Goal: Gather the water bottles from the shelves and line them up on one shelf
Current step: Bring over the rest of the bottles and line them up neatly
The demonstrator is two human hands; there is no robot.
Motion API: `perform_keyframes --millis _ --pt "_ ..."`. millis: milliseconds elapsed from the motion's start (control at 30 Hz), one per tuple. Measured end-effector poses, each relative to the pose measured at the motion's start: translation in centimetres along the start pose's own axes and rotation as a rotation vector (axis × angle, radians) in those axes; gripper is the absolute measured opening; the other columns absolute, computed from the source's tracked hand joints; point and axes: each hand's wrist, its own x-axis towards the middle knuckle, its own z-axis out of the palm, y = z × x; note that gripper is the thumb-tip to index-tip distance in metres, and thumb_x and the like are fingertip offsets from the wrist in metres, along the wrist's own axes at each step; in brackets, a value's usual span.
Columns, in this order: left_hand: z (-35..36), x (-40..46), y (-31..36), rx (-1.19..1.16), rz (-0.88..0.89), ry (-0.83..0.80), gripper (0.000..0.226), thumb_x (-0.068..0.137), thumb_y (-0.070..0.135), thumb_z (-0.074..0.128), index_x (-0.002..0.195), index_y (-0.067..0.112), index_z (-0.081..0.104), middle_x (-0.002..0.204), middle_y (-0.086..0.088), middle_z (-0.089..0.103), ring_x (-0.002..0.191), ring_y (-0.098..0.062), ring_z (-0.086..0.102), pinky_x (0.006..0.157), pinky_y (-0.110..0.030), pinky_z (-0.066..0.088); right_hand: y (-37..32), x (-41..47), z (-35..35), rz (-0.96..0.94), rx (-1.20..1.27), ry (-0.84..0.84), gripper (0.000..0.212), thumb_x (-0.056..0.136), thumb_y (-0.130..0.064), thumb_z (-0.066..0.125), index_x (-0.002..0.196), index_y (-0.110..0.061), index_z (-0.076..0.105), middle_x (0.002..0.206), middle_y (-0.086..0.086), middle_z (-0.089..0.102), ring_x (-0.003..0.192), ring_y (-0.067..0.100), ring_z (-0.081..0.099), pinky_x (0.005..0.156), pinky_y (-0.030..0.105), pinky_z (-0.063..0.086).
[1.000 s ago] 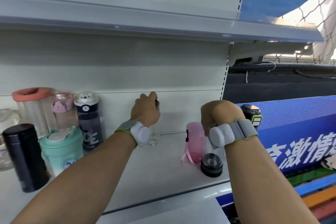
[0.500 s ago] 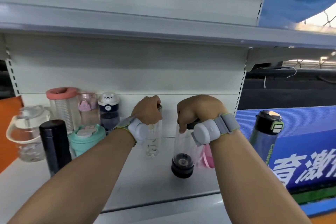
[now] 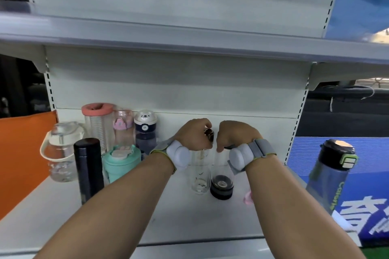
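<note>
Water bottles stand on the white shelf (image 3: pixel 52 212): at left a clear jug (image 3: pixel 61 153), black flask (image 3: pixel 89 166), teal cup (image 3: pixel 122 163) and three more behind. Mid-shelf, the left hand (image 3: pixel 194 134) grips the top of a clear glass bottle (image 3: pixel 200 174); the right hand (image 3: pixel 235 134) grips a black-based clear bottle (image 3: pixel 222 183) touching it. A grey bottle (image 3: pixel 330 176) stands far right.
</note>
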Motion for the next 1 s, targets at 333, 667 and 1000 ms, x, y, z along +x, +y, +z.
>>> perform_keyframes --millis 333,667,1000 --pt "2.3 0.8 0.1 0.419 0.075 -0.143 0.079 0.064 0.022 0.083 0.129 0.017 0.039 0.119 -0.008 0.041 0.105 -0.028 0.046 0.069 -0.037 0.047 2.3 0.3 2.2 -0.026 -0.009 0.110 0.045 0.081 -0.016 0.068 0.121 -0.013 0.047 0.116 0.015 0.048 0.095 0.035 0.059 0.068 0.035 0.041" --pt "3.0 4.0 -3.0 0.437 -0.001 -0.079 0.090 0.071 0.024 0.080 0.144 0.009 0.029 0.137 -0.012 0.038 0.123 -0.032 0.039 0.089 -0.045 0.050 2.1 5.9 2.7 -0.080 0.101 0.086 0.059 0.080 -0.018 0.073 0.130 -0.016 0.043 0.127 0.018 0.042 0.102 0.041 0.059 0.076 0.037 0.045" --pt "3.8 5.4 -3.7 0.481 -0.043 -0.094 0.093 0.074 0.019 0.078 0.147 0.006 0.022 0.155 -0.017 0.018 0.144 -0.033 0.015 0.100 -0.047 0.047 2.0 7.2 4.1 0.008 0.055 0.158 0.081 0.075 -0.014 0.078 0.138 -0.010 0.026 0.138 0.019 0.026 0.117 0.042 0.047 0.081 0.039 0.046"
